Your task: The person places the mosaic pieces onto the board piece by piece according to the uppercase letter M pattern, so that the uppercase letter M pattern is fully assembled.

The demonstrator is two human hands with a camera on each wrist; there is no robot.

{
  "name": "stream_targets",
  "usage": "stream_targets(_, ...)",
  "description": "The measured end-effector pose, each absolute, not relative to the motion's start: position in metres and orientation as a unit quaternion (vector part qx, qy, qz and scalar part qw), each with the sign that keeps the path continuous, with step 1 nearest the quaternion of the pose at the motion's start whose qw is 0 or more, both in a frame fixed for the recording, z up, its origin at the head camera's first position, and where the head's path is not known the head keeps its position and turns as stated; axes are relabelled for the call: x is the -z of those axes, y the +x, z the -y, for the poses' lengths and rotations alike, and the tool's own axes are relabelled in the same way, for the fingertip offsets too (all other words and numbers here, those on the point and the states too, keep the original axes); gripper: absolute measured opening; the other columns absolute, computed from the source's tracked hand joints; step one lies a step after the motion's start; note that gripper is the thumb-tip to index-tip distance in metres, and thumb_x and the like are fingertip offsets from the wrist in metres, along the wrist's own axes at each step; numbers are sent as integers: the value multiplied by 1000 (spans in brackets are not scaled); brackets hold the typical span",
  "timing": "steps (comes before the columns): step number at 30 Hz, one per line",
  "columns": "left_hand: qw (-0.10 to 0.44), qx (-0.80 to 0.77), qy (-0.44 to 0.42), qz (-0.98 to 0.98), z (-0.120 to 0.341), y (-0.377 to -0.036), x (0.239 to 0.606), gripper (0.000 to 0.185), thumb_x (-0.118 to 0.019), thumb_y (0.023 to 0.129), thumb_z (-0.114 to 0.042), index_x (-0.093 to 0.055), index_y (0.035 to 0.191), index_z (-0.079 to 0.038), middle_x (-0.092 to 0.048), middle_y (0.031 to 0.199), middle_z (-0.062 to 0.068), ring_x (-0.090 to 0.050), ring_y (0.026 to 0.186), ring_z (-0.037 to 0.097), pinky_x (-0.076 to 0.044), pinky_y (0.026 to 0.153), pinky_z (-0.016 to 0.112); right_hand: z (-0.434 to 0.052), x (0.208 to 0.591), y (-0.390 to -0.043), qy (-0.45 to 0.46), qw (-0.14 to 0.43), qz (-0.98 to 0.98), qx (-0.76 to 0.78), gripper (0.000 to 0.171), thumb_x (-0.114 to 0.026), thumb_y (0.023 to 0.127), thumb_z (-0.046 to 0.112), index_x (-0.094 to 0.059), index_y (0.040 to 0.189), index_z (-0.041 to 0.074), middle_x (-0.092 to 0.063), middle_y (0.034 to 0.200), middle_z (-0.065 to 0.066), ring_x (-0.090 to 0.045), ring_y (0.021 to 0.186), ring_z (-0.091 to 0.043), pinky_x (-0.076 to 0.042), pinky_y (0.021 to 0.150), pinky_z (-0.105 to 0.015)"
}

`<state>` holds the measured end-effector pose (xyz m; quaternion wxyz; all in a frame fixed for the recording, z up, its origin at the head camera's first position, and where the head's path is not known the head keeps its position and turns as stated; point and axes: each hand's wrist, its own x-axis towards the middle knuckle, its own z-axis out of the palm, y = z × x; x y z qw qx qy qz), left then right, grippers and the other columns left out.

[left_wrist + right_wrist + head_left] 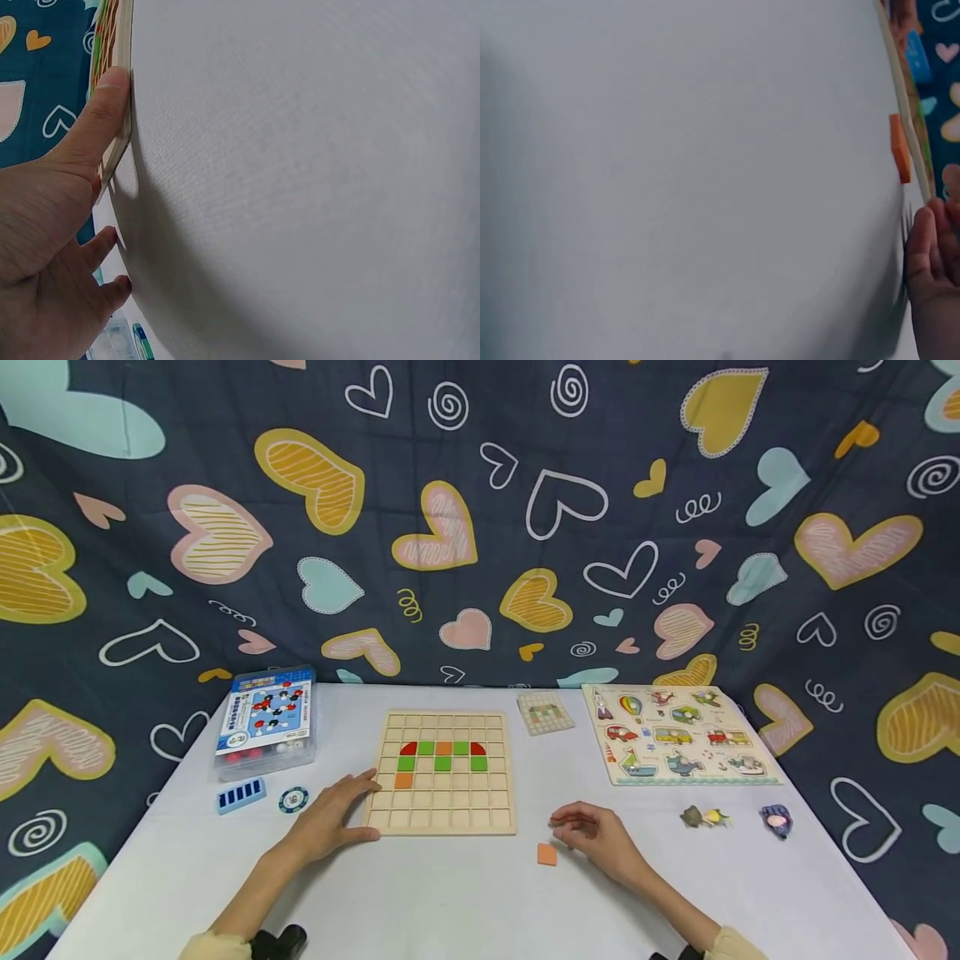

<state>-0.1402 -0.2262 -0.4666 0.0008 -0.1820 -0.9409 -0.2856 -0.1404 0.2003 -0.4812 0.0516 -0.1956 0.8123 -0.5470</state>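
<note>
Wooden grid board (pixel 442 774) lies flat at centre of white table (pixel 465 902), red, green and orange tiles set in its upper rows. Left hand (pixel 333 814) rests against board's near-left corner, fingers straight, thumb along front edge, grasping nothing. Right hand (pixel 592 831) hovers low over table, fingers loosely curled, empty. Loose orange tile (pixel 547 854) lies just beside it, right of board. Vehicle puzzle (pixel 678 732) sits well apart, far right.

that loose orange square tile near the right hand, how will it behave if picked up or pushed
The orange tile lies flat on the white tablecloth, so it will probably slide rather than roll or tip. It looks thin and rigid, likely light like the tiles in the wooden grid board. Its low edge may make pinching fiddly for the right hand.
</note>
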Motion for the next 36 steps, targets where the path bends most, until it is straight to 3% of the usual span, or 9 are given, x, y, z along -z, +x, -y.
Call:
stream_targets(6,1,291,-184,939,227,-139,467,64,-82,73,-34,-56,125,-7,-41,146,19,-35,131,49,-30,107,63,-200,483,-130,-226,72,-829,506,31,-81,76,15,-67,102,5,-69,93,-5,-58,72,-8,-53,61,-20)
stream_targets(13,5,294,-186,938,227,-140,467,64,-82,73,-33,-56,125,-7,-42,146,20,-35,131,50,-31,106,63,-198,483,-127,-262,40,-831,489,24,-78,79,9,-68,100,5,-68,87,-2,-59,70,-12,-55,60,-22)
stream_targets(18,-1,293,-182,939,227,-139,467,64,-82,73,-33,-56,125,-7,-42,146,20,-34,131,51,-30,106,64,-195,479,-131,-200,32,-831,519,28,-77,77,1,-68,103,-3,-70,95,-13,-66,79,-13,-58,68,-23)
stream_targets(26,-1,289,-182,940,226,-139,466,64,-81,73,-35,-56,125,-7,-42,146,21,-35,131,51,-30,106,64,-186,471,-143,-87,44,-808,581,32,-73,77,-8,-64,107,-12,-67,105,-26,-68,94,-31,-58,78,-25)
stream_targets(36,1,286,-183,941,227,-139,467,64,-81,73,-36,-56,125,-8,-42,145,20,-35,131,50,-30,106,64,-171,472,-157,4,58,-773,632,33,-72,79,-7,-64,111,-11,-68,108,-23,-68,95,-27,-58,77,-25)
